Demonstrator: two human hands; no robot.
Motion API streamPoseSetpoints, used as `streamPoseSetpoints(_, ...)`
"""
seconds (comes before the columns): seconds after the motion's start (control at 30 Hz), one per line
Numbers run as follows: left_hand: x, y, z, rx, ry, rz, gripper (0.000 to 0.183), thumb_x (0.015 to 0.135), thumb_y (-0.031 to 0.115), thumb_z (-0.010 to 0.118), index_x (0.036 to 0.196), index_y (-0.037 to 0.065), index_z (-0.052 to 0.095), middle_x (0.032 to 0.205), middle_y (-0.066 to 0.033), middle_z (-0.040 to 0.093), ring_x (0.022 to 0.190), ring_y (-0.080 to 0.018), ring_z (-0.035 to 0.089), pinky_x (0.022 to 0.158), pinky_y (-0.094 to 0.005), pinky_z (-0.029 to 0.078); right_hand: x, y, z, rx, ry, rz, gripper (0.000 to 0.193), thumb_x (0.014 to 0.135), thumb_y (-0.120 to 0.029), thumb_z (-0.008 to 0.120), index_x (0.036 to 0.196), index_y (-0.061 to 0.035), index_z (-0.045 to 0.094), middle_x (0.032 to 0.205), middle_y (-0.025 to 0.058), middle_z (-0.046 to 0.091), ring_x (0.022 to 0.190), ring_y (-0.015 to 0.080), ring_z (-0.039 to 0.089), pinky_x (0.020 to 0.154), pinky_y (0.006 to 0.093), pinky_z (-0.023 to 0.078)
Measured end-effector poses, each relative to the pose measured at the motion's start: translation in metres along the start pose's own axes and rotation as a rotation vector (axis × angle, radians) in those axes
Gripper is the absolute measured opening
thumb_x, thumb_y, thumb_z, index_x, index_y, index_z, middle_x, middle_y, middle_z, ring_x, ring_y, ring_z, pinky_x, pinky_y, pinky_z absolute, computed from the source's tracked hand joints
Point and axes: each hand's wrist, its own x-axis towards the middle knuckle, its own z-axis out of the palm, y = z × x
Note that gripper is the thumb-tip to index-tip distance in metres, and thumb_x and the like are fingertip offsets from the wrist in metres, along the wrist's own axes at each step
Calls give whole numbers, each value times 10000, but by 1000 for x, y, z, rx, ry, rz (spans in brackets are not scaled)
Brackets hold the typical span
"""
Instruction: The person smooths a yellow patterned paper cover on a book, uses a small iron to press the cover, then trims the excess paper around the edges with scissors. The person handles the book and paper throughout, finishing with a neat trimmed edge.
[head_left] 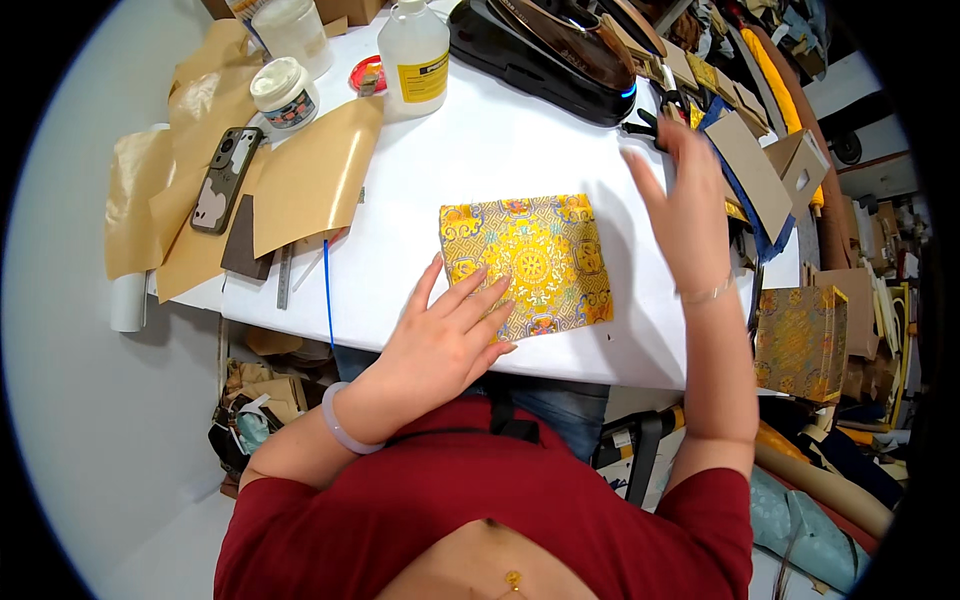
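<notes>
Head view: hands stand apart; left hand (445,335) lies fingers-extended on yellow patterned brocade panel (545,255); right hand (690,220), thumb spread, is right of panel.

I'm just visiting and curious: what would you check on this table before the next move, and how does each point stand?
1. Yellow, blue-patterned, roughly square panel lies on the white table: ok.
2. Left-hand grip rests on the panel: ok, fingers spread over its near left part.
3. Right-hand grip also on the panel: not ok, it is raised off to the right.
4. Translucent plastic bottle with yellow label stands clear of the panel: ok.
5. That bottle's top sealed: cannot tell, it meets the picture's edge.
6. Glossy black machine with blue light clear of the panel: ok.
</notes>
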Motion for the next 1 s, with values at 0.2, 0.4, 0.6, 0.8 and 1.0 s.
streamPoseSetpoints(0.2, -6, -12, -22, -36, 77, -88, 456, 897, 200, 660, 1323, 70, 562, 1415, -110, 537, 1343, -293, 479, 1184, -590, 166, 159, 2, 50, -120, -82, 22, 877, 822, -410, 769, 1457, 47, 372, 1490, 217, 421, 1383, 363, 390, 1171, 387, 311)
streamPoseSetpoints(0.4, -41, -35, -36, -70, 299, -228, 318, 899, 50, 560, 1209, 43, 628, 1330, -135, 605, 1290, -345, 533, 1180, -586, 164, 209, 10, 50, 69, -274, 67, 521, 817, -408, 783, 1037, 54, 683, 950, 225, 707, 900, 351, 678, 808, 404, 518)
streamPoseSetpoints(0.6, -51, -42, -31, -154, 368, -222, 329, 904, 32, 535, 1227, 42, 598, 1317, -149, 607, 1269, -349, 549, 1177, -583, 179, 192, -47, -1, 108, -156, 164, 392, 871, -281, 753, 1064, 37, 628, 807, 150, 668, 757, 205, 633, 706, 345, 504)
streamPoseSetpoints(0.8, -44, -51, -19, -264, 563, -201, 324, 976, 71, 455, 1278, -16, 531, 1323, -202, 594, 1273, -336, 547, 1170, -547, 240, 117, -39, -56, -16, -359, 66, 501, 872, -329, 751, 1251, -64, 559, 903, 181, 681, 783, 346, 674, 685, 369, 536)
streamPoseSetpoints(1.0, -34, -60, -6, -331, 644, -208, 367, 992, 101, 434, 1324, -41, 496, 1330, -194, 586, 1287, -321, 526, 1177, -514, 255, 31, -86, -54, -31, -615, -7, 404, 898, -267, 708, 1210, -91, 521, 748, 187, 672, 700, 391, 675, 610, 415, 541)
